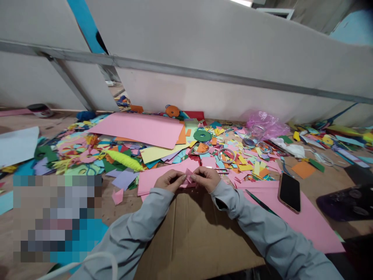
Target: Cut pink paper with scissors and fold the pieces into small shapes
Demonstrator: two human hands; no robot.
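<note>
Between my two hands is a small piece of pink paper (189, 175), which looks folded. My left hand (171, 180) pinches its left side with thumb and forefinger. On the other side, the fingers of my right hand (208, 178) are closed on the same piece. Both hands are above the near edge of a pink paper sheet (151, 177), with brown cardboard (201, 233) below. Just beyond my right hand lies a metal-looking tool (223, 170), partly hidden. A small folded pink paper piece (117, 196) rests to the left.
Colourful paper scraps (244, 159) cover the table's middle. A large pink sheet (142, 128) lies at the back left. To the right, a phone (290, 192) and a dark green slim tool (260, 201) rest on pink paper (309, 221). Tape rolls (226, 155) sit among the scraps.
</note>
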